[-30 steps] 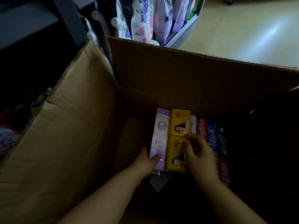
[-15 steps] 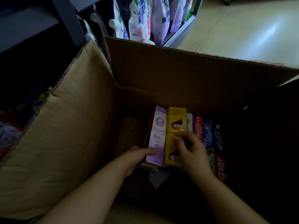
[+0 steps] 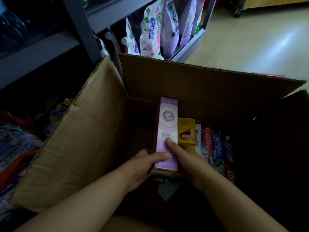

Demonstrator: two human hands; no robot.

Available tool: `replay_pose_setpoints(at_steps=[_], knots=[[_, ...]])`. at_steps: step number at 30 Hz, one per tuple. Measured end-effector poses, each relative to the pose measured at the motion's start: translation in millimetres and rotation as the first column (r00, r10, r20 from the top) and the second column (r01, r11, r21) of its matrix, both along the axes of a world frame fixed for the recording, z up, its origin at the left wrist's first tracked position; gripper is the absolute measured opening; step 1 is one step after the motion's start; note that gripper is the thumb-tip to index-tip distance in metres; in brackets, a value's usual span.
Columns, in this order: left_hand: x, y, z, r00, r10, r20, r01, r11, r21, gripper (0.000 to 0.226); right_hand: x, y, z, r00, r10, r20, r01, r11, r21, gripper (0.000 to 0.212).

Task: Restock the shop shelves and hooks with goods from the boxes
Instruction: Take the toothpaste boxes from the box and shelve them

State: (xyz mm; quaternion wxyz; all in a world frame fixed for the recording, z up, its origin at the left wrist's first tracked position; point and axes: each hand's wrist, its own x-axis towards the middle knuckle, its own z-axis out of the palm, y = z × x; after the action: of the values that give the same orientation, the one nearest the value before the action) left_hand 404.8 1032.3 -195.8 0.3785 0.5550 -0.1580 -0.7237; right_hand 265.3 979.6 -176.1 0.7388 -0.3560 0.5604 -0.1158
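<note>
I hold the purple carton with both hands: my left hand curls round its near left edge, thumb across the face, and my right hand grips its right side, thumb pressed on the front. The carton stands tilted, its far end raised above the other goods in the box. The box sits open, flaps up. Inside, just right of the purple carton, lies one yellow carton, then a row of toothpaste cartons on edge: a white one, a red Colgate, a blue Crest and a dark blue one. Beyond the box, pouches stand on a low shelf.
</note>
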Motion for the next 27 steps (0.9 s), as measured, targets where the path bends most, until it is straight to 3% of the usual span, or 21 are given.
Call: replay_pose_setpoints(at_steps=[3,4,8,10,12,14,15,19,22,25,27], knots=[[-12.2,2.1,2.1,0.997,-0.076,0.006,0.076,0.995,-0.060,0.079,-10.0,-1.0,0.9,0.979,-0.098,0.180,0.091,0.995,0.044,0.038],[-14.9,2.2,2.0,0.993,-0.110,0.043,0.113,0.992,-0.064,0.083,-15.8,-1.4,-0.6,0.970,-0.125,0.211,0.116,0.992,0.055,0.036],[-15.0,-2.6,-0.3,0.943,-0.201,0.264,0.203,0.979,0.019,0.067,-39.2,-0.9,-2.6,0.942,-0.224,0.250,0.187,0.969,0.162,0.045],[-11.1,-6.5,-6.4,0.940,-0.098,0.327,0.084,0.995,0.055,0.049,-51.8,-1.8,-2.4,0.947,-0.242,0.212,0.206,0.962,0.177,0.046],[-6.1,-7.2,-11.8,0.928,0.000,0.372,-0.031,0.996,0.078,0.028,-64.3,-3.6,-4.6,0.934,-0.288,0.212,0.251,0.950,0.186,0.069],[-3.2,-5.7,-15.4,0.913,-0.008,0.409,-0.041,0.993,0.110,0.014,-75.0,-4.7,-5.5,0.914,-0.328,0.240,0.278,0.935,0.219,0.106],[-3.5,-4.6,-16.8,0.912,-0.031,0.408,-0.021,0.992,0.124,0.012,-78.7,-4.5,-3.6,0.912,-0.329,0.244,0.275,0.933,0.232,0.113],[-13.4,-5.1,-14.6,0.962,-0.104,0.252,0.076,0.990,0.117,0.023,-84.2,-6.9,3.1,0.936,-0.247,0.250,0.187,0.952,0.241,0.103],[-26.3,-9.0,-4.8,0.986,-0.110,0.122,0.103,0.993,0.065,0.020,-79.1,-6.9,3.9,0.956,-0.186,0.226,0.139,0.968,0.206,0.115],[-22.8,-9.9,-1.3,0.972,-0.116,0.202,0.105,0.992,0.065,0.020,-75.1,-8.0,10.5,0.974,-0.133,0.182,0.100,0.979,0.179,0.110],[-9.7,-8.0,-4.4,0.944,-0.084,0.319,0.052,0.993,0.107,0.018,-76.5,-12.2,16.1,0.988,-0.084,0.131,0.062,0.984,0.166,0.095]])
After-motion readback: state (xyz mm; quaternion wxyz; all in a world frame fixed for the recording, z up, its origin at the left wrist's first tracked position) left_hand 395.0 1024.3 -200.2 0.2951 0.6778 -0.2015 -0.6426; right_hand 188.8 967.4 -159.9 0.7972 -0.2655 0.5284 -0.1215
